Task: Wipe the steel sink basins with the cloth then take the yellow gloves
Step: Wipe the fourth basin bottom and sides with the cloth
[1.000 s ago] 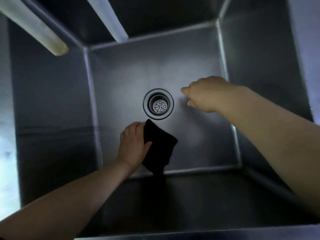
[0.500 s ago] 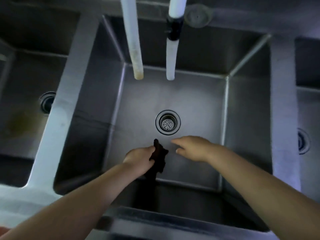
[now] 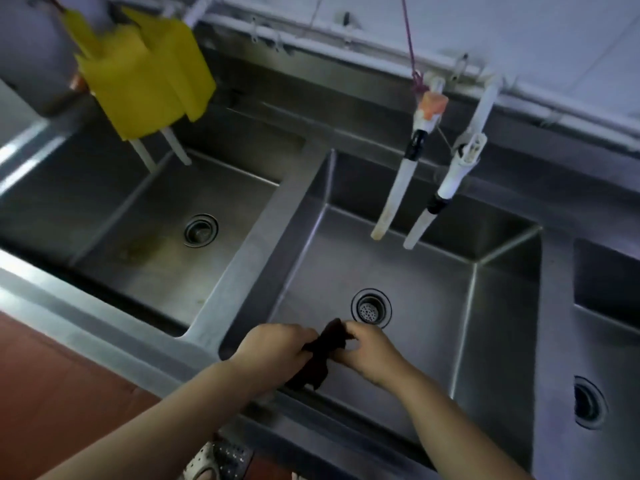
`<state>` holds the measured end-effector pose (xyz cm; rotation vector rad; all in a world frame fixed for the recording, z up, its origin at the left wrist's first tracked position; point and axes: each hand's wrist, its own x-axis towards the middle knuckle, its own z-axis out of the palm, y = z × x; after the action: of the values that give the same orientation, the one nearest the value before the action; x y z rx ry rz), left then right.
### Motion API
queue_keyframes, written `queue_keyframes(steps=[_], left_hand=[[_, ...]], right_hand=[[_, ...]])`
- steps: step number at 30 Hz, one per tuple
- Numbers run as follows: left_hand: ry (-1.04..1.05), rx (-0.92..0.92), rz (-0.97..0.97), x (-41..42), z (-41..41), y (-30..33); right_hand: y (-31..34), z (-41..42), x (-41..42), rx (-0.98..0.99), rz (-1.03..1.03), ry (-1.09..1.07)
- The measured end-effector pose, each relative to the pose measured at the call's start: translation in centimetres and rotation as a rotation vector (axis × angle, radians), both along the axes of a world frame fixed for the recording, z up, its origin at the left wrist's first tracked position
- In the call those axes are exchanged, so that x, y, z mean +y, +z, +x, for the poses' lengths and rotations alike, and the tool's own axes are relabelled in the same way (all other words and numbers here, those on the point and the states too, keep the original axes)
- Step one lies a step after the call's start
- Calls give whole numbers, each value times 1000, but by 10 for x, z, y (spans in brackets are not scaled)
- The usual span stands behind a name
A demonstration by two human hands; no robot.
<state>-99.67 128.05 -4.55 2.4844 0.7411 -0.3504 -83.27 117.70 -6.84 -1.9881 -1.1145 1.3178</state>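
Observation:
A dark cloth [image 3: 320, 356] hangs bunched between both hands over the near part of the middle steel basin [image 3: 426, 282]. My left hand [image 3: 275, 349] grips its left side and my right hand [image 3: 369, 351] pinches its upper right edge. The basin's round drain [image 3: 371, 309] lies just beyond my hands. The yellow gloves [image 3: 145, 69] hang over two white tap pipes at the upper left, above the left basin [image 3: 152, 244].
Two white tap hoses [image 3: 408, 199] hang into the middle basin from a wall pipe, with a peach sponge [image 3: 433, 103] tied above. A third basin [image 3: 609, 341] lies at the right. Red floor and a sandal [image 3: 214, 462] show below the sink's front rim.
The view has pulled back and up out of the basin. My right hand has come over and taken hold of the cloth, which my left hand has lifted off the basin floor.

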Motion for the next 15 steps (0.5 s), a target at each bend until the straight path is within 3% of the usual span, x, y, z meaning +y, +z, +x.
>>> queue_keyframes(steps=[6, 15], left_hand=[[305, -195, 3, 46, -80, 25], [547, -268, 36, 134, -258, 63]], right_hand=[[50, -67, 59, -27, 134, -93], [109, -217, 155, -122, 296, -32]])
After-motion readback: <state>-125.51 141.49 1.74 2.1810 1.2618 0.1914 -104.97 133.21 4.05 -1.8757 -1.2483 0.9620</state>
